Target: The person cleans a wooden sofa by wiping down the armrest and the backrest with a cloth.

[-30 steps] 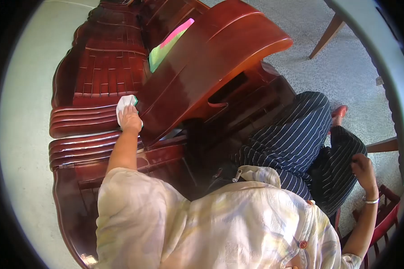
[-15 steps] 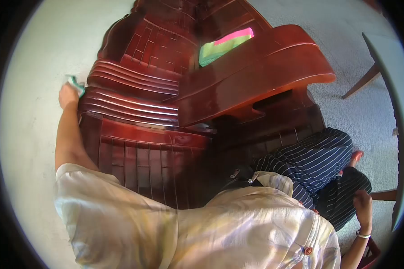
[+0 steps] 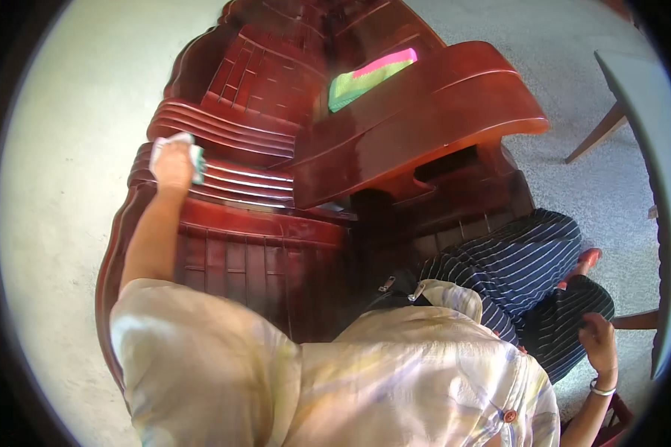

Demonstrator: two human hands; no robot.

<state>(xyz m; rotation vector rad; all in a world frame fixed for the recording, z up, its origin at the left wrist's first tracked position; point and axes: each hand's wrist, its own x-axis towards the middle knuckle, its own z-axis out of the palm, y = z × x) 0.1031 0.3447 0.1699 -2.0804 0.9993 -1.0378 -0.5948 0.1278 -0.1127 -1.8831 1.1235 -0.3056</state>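
My left hand (image 3: 174, 167) is closed on a white and green cloth (image 3: 197, 158). It presses the cloth against the ridged top rail (image 3: 238, 179) of a glossy dark red wooden bench, near the rail's left end. Most of the cloth sits under my fingers. My right hand (image 3: 599, 344), with a bangle (image 3: 602, 389) at the wrist, is beside my knee in striped trousers (image 3: 514, 253). Its fingers are loosely bent and a little apart, with nothing seen in them.
A broad wooden armrest (image 3: 440, 112) juts to the right. Behind it lies a folded pink, yellow and green cloth (image 3: 371, 80) on another seat. A table (image 3: 634, 97) with wooden legs stands at the right. A pale wall (image 3: 60, 186) fills the left side.
My left hand has moved right with the cloth, from the outer end of the ridged rail onto its top. The right hand has stayed by the knee, shifting only slightly.
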